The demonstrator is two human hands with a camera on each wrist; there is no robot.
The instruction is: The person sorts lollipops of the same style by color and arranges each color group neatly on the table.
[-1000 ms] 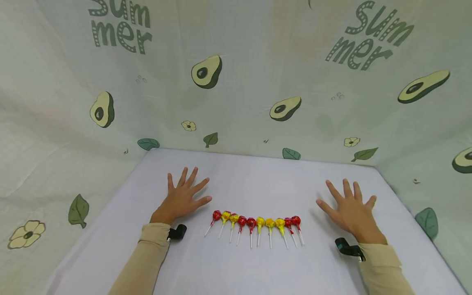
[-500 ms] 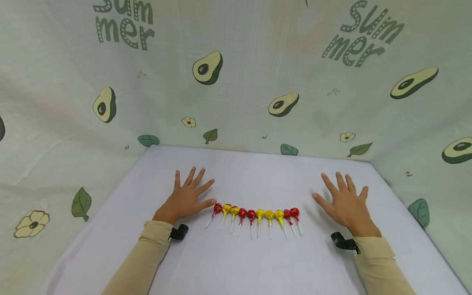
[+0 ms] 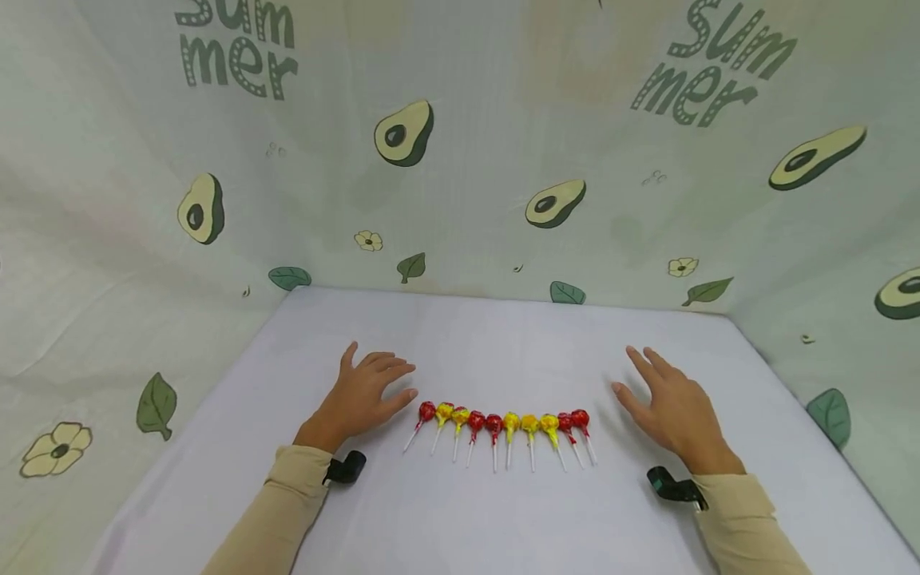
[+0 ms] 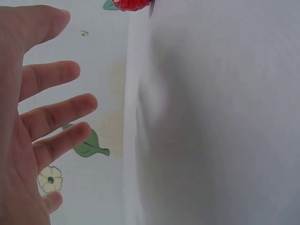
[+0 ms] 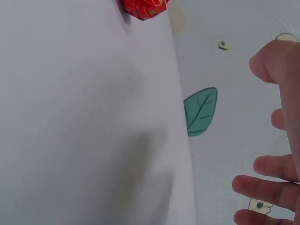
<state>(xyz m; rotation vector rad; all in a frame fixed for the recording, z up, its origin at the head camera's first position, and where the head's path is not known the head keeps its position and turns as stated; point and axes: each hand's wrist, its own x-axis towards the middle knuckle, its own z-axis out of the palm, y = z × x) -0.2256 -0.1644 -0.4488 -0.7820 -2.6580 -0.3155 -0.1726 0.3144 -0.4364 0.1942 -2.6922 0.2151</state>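
- Backdrop: 1 cloth, beyond both hands and wrapping round outside them.
- Counter: 1, white-covered, under both hands.
- Sleeves: 2, beige. Left sleeve and right sleeve run back from the wrists; forearms angle inward going forward.
- Left hand: back up, held over the counter, shadow below. Fingers spread, slightly bent; thumb out to the inner side.
- Right hand: back up, same height-ish look, shadow alongside. Index and middle reach forward, thumb split off inward; other fingers mostly hidden from the head camera, but right wrist view shows them apart. Loosely spread.
- Avocado prints: 5 on the backdrop, past the hands; one cut by frame edge.
- Black wrist devices: 2, one inboard of each wrist.
- Lollipops: 10, one row on the counter between the hands, sticks toward the person. 5 red, 5 yellow. Left-end red just beside left thumb; right-end red near right thumb, apart from it.
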